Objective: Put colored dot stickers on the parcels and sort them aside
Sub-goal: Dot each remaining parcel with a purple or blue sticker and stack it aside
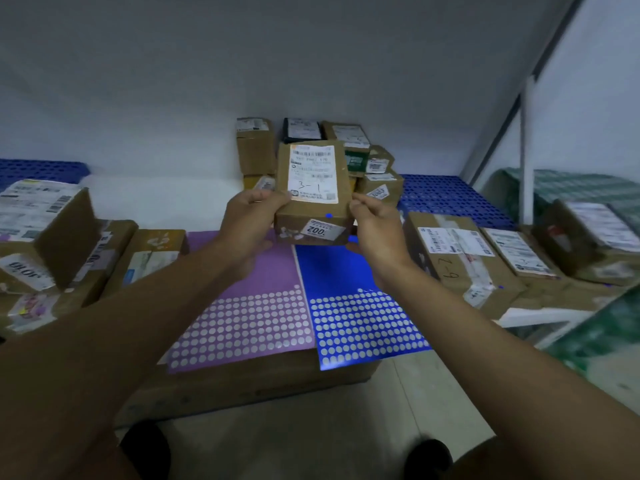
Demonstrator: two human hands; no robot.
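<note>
Brown parcel [313,188], white label, blue dot [329,215]

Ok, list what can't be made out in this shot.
Head view only:
- Held parcel: label print too blurred beyond "3-1"; far side hidden.
- Left hand, right hand: fingertips hidden behind the box.
- Purple sticker sheet: top covered by arm and parcel.
- Left parcels: cut off by the frame edge.

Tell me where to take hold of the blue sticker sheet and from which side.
Judging by its pose, take the blue sticker sheet by its near corner, which overhangs the big carton and is free underneath. Come from the front, pinching top and bottom; elsewhere it lies flat.
</note>
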